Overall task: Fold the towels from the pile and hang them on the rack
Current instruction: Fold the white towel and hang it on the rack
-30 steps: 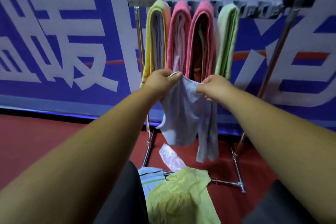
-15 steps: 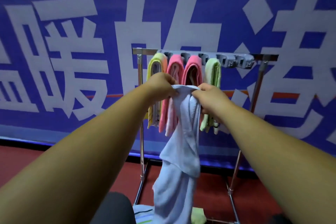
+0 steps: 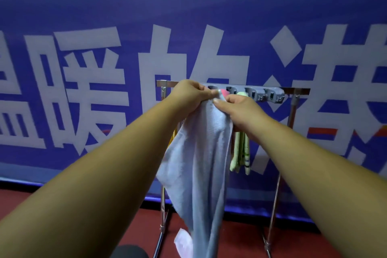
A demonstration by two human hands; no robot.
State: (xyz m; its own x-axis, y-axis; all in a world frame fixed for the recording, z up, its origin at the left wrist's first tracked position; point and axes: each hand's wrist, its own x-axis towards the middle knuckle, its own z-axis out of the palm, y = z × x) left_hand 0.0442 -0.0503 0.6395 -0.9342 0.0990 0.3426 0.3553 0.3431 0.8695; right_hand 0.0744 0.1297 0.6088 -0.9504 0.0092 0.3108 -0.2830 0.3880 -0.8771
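Lifted since earlier to rail height, towel (image 3: 199,153) pinched at top by left hand (image 3: 189,96) and right hand (image 3: 240,109), long axis vertical, nearside of rack (image 3: 297,91), free clips (image 3: 263,95) rightward.

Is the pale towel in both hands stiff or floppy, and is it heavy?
Probably floppy: the towel hangs in loose folds below the left hand and right hand, which pinch its top edge. It looks thin, so likely light. Draped unevenly on the rack, it might slide off.
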